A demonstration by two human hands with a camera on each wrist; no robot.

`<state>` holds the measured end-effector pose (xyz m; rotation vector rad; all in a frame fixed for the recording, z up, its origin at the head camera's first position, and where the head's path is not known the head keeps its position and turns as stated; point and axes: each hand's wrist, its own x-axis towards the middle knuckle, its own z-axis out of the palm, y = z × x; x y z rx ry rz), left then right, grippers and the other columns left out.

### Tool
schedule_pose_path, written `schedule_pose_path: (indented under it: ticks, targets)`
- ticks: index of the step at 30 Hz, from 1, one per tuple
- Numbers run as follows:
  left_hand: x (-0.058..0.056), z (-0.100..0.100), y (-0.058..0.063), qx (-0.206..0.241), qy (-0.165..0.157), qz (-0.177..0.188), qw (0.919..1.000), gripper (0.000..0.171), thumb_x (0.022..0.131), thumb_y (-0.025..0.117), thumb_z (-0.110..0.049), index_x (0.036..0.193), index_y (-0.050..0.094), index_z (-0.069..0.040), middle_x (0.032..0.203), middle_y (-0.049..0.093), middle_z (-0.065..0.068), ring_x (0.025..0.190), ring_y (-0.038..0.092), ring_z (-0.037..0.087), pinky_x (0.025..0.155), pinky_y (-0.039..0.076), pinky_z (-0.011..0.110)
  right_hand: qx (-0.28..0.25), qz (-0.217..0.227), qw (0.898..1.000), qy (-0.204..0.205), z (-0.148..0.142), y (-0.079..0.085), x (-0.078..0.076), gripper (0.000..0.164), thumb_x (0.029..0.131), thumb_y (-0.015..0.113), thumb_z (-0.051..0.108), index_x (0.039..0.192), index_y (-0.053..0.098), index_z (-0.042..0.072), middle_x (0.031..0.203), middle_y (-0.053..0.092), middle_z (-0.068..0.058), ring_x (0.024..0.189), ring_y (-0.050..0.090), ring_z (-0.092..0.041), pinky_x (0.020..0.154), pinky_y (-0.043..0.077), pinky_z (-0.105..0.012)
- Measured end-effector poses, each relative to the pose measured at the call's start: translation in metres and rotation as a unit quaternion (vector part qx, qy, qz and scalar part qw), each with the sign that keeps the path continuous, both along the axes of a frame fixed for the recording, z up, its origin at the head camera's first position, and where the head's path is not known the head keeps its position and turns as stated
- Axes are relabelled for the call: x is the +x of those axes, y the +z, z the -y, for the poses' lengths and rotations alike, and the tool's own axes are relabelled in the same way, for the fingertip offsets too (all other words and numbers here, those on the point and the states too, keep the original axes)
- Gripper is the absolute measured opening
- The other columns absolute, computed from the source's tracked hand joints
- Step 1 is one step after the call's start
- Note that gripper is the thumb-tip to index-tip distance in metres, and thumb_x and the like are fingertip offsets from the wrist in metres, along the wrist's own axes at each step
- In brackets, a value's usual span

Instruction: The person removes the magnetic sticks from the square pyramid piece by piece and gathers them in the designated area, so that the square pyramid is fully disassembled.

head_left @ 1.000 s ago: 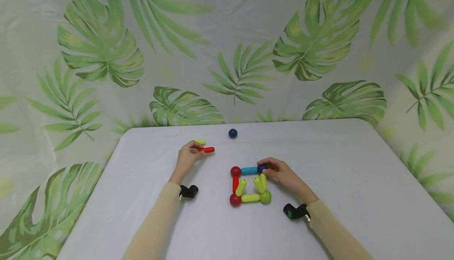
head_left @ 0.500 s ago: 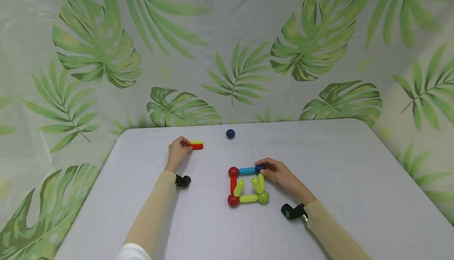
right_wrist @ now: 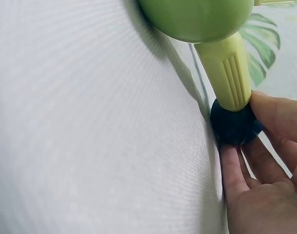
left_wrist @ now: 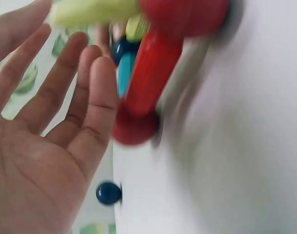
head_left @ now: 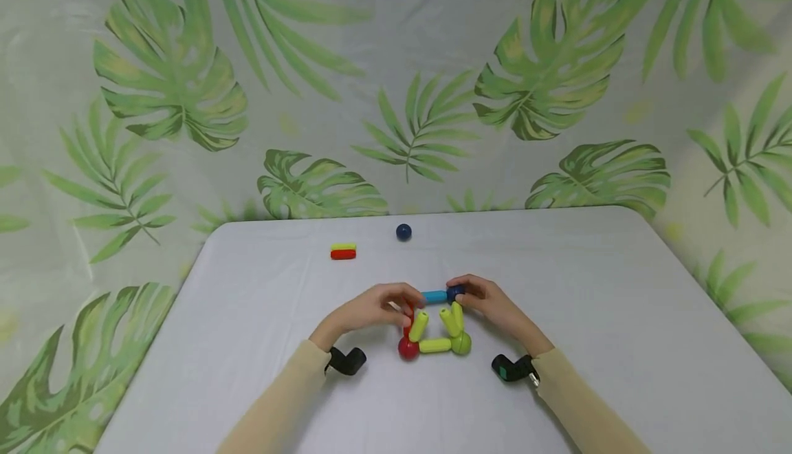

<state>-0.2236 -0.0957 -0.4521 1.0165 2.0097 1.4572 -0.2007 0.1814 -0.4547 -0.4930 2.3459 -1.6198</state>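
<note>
A square frame of toy rods and balls lies on the white table. Its near side is a yellow-green rod (head_left: 436,346) between a red ball (head_left: 408,349) and a green ball (head_left: 460,342); two more yellow-green rods slant upward from these balls. My right hand (head_left: 491,303) pinches the dark blue ball (right_wrist: 235,124) at the far right corner, where a light blue rod (head_left: 435,296) joins it. Over the far left corner reaches my left hand (head_left: 371,306), fingers loosely bent beside the other red ball (left_wrist: 135,127) and red rod (left_wrist: 153,73). In the head view this hand hides that ball.
A loose dark blue ball (head_left: 403,232) sits near the back edge of the table (head_left: 185,371). Left of it, a loose red rod (head_left: 343,254) and a loose yellow-green rod (head_left: 343,246) lie side by side. A leaf-patterned cloth (head_left: 408,124) hangs behind the table.
My left hand has set the red rod down alongside the yellow-green one, let it go, and come back toward the frame's far left corner. My right hand stays on the dark blue ball.
</note>
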Motion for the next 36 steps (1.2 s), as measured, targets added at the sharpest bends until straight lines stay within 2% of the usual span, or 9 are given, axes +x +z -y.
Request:
schedule_pose_path:
  ticks: [2,3,7,14,16,20,23,27,36]
  targets:
    - [0.008,-0.011,0.001,-0.021,-0.013,-0.016,0.9996,0.03,0.089,0.066,-0.005,0.119,0.062,-0.005,0.112,0.062,0.002,0.093,0.056,0.021,0.083,0.049,0.03,-0.002,0.001,1.0,0.002,0.001,0.003,0.001,0.031,0.097,0.053,0.003,0.125,0.053,-0.008,0.13,0.051,-0.025,0.123,0.044,-0.04,0.103,0.033,-0.053]
    - [0.011,-0.014,0.0,-0.029,-0.003,-0.028,0.9992,0.028,0.088,0.068,-0.004,0.116,0.063,-0.006,0.108,0.063,-0.001,0.091,0.055,0.019,0.082,0.049,0.029,-0.003,0.001,1.0,0.003,0.001,0.004,0.001,0.031,0.097,0.053,0.003,0.126,0.053,-0.008,0.13,0.051,-0.025,0.123,0.044,-0.04,0.103,0.033,-0.053]
    - [0.015,-0.02,-0.001,-0.015,0.09,-0.05,0.9946,0.019,0.084,0.07,0.002,0.101,0.064,-0.004,0.098,0.063,0.001,0.09,0.056,0.019,0.079,0.05,0.027,-0.005,0.004,1.0,0.001,0.0,0.002,0.0,0.031,0.097,0.053,0.002,0.126,0.053,-0.009,0.13,0.051,-0.025,0.123,0.045,-0.04,0.103,0.034,-0.053]
    - [0.006,0.004,-0.002,0.019,0.196,-0.021,0.9802,0.02,0.085,0.07,0.001,0.103,0.062,0.0,0.109,0.061,0.013,0.098,0.06,0.025,0.085,0.05,0.029,0.003,0.002,1.0,-0.007,-0.007,-0.022,-0.011,0.031,0.098,0.053,0.006,0.127,0.054,-0.003,0.132,0.051,-0.022,0.122,0.045,-0.037,0.103,0.034,-0.053]
    - [-0.001,0.016,-0.003,0.02,0.256,-0.022,0.9662,0.019,0.084,0.07,0.003,0.101,0.062,0.002,0.106,0.061,0.014,0.096,0.061,0.026,0.084,0.05,0.03,0.001,0.003,1.0,-0.008,-0.009,-0.027,-0.013,0.031,0.098,0.054,0.008,0.128,0.055,-0.001,0.133,0.051,-0.02,0.123,0.045,-0.036,0.103,0.034,-0.052]
    - [-0.019,0.043,-0.007,-0.009,0.395,-0.021,0.9184,0.018,0.082,0.072,0.002,0.099,0.065,0.002,0.104,0.063,0.015,0.094,0.06,0.027,0.081,0.05,0.032,-0.001,-0.002,1.0,-0.01,-0.011,-0.029,-0.014,0.032,0.097,0.055,0.009,0.128,0.055,0.0,0.132,0.052,-0.019,0.123,0.046,-0.035,0.103,0.034,-0.051]
    - [-0.032,0.059,-0.013,-0.045,0.458,-0.008,0.8879,0.018,0.083,0.072,-0.002,0.099,0.065,0.001,0.102,0.064,0.015,0.089,0.06,0.026,0.073,0.051,0.032,-0.002,0.0,1.0,-0.008,-0.009,-0.025,-0.012,0.031,0.097,0.054,0.006,0.127,0.054,-0.003,0.131,0.052,-0.021,0.122,0.046,-0.037,0.103,0.034,-0.053]
    - [-0.048,0.07,-0.02,-0.073,0.484,0.006,0.872,0.016,0.085,0.07,-0.002,0.099,0.063,0.002,0.097,0.064,0.016,0.081,0.061,0.025,0.063,0.05,0.028,-0.004,0.002,1.0,-0.004,-0.007,-0.019,-0.008,0.031,0.097,0.053,0.005,0.126,0.054,-0.004,0.13,0.052,-0.022,0.122,0.046,-0.037,0.103,0.034,-0.053]
    - [-0.063,0.074,-0.019,-0.117,0.507,-0.036,0.8534,0.014,0.083,0.066,0.002,0.097,0.063,0.002,0.095,0.06,0.016,0.081,0.057,0.027,0.067,0.048,0.031,-0.009,-0.001,1.0,0.007,-0.002,-0.004,-0.002,0.031,0.097,0.052,0.001,0.126,0.052,-0.01,0.129,0.051,-0.026,0.122,0.045,-0.04,0.103,0.034,-0.053]
